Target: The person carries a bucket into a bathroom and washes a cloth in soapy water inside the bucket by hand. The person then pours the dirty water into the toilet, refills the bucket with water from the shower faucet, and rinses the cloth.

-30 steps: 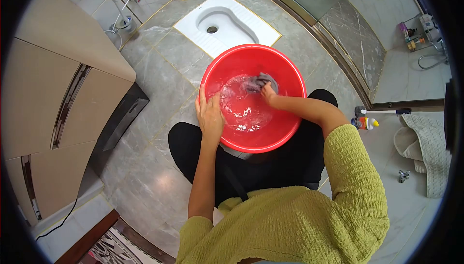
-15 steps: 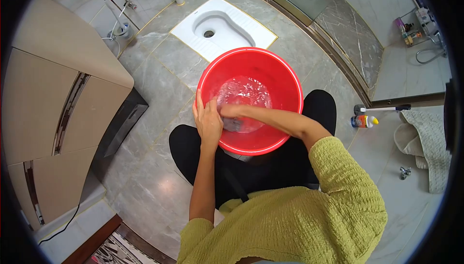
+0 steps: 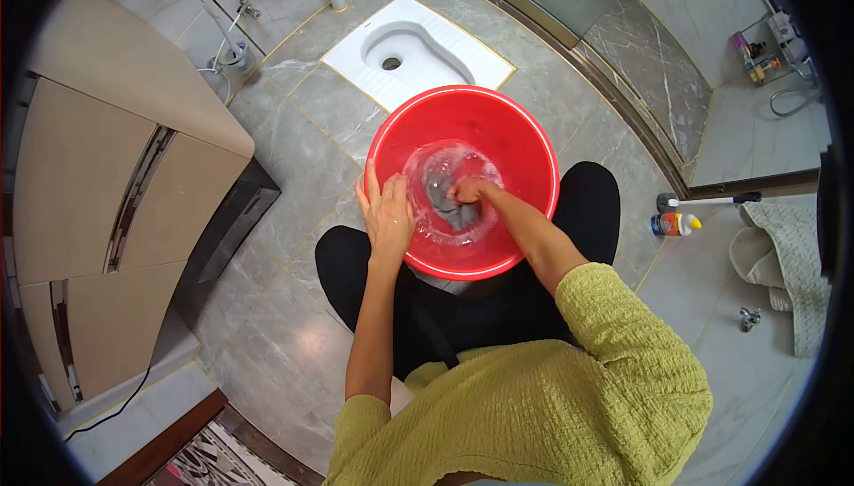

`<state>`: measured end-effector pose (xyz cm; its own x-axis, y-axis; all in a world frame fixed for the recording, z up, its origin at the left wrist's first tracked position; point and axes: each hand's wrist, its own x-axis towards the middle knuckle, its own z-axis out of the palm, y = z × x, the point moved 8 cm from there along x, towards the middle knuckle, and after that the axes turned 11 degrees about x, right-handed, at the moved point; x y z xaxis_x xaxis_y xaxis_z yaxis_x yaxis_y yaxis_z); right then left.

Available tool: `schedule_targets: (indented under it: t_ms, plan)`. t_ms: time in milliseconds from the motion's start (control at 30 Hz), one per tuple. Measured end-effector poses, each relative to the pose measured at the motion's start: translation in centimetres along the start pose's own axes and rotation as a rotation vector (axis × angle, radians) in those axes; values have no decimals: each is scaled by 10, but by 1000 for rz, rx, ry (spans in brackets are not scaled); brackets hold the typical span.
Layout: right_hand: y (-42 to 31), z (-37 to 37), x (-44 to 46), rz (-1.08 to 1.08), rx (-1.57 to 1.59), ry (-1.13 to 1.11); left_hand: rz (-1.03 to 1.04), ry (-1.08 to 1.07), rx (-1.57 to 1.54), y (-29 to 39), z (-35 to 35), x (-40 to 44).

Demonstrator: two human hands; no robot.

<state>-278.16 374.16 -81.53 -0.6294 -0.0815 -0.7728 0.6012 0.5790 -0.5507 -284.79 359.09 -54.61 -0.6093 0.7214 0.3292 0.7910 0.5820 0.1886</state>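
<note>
A wide, round, red plastic basin (image 3: 525, 152) sits between the person's knees in black trousers (image 3: 594, 197), over the grey marbled tile floor (image 3: 267, 166); its underside is hidden. Shallow, foamy water (image 3: 480, 166) covers the bottom of the basin, and a soft grey cloth (image 3: 451, 210) lies bunched in it, near the middle and well inside the rim. The right hand (image 3: 472, 191) reaches in over the near right rim, its fingers curled on the upper part of the cloth. The left hand (image 3: 390, 217) holds the left rim, its fingers spread, some inside the wall and others outside. Past the far rim, a white ceramic squat toilet (image 3: 485, 57) is set into the floor, its near corner partly covered by the basin in this view. To the right of the knees are a small white bottle with a yellow cap and a coloured label (image 3: 676, 224) and, just beyond it, a brush with a white and black handle (image 3: 712, 200). A pale textured towel (image 3: 792, 255) is near the right edge of the view, and a tall beige cabinet (image 3: 98, 148) stands at the left.
</note>
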Motion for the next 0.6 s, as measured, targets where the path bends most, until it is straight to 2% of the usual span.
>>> schedule_targets:
  t_ms: [67, 167, 267, 367, 400, 533, 567, 600]
  plan:
    - [45, -3, 30, -52, -264, 234, 11, 10, 14, 1, 2, -3]
    - [42, -14, 19, 122, -647, 501, -8, 7, 13, 9, -3, 1]
    - [18, -42, -8, 101, -492, 468, 40, 45, -48, 25, -17, 12]
    - [-54, -88, -62, -102, -184, 215, -84, -99, -502, 19, 15, 19]
    - [-75, -97, -93, -177, -133, 188, -168, -174, -606, 19, 15, 21]
    - [-139, -116, -199, -570, 185, 151, -802, -159, -1328, -12, 79, -1]
    - [-146, -117, -213, -610, 320, 131, -1005, -205, -1383, -10, 68, -10]
    - [-153, -118, -224, -649, 456, 113, -1103, -224, -1456, -10, 77, -21]
